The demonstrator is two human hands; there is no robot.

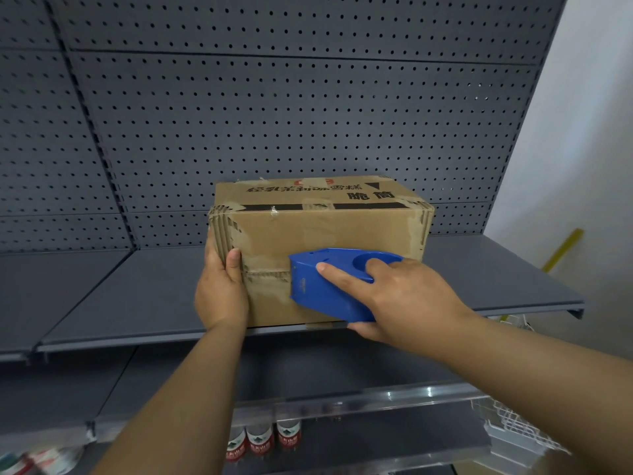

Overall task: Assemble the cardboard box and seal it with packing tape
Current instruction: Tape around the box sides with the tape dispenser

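Observation:
A closed brown cardboard box with black printed characters and old tape marks lies on its side on a grey metal shelf. Its flap seam faces me. My left hand grips the box's left edge, thumb on the near face. My right hand holds a blue plastic tape dispenser, index finger stretched along its top. The dispenser is pressed against the near face at the seam, its front edge left of centre. The tape itself is hard to make out.
A grey pegboard wall rises behind the shelf. Below, a lower shelf holds several bottles with red-and-green labels. A white wire basket hangs at lower right. A yellow strip leans by the white wall.

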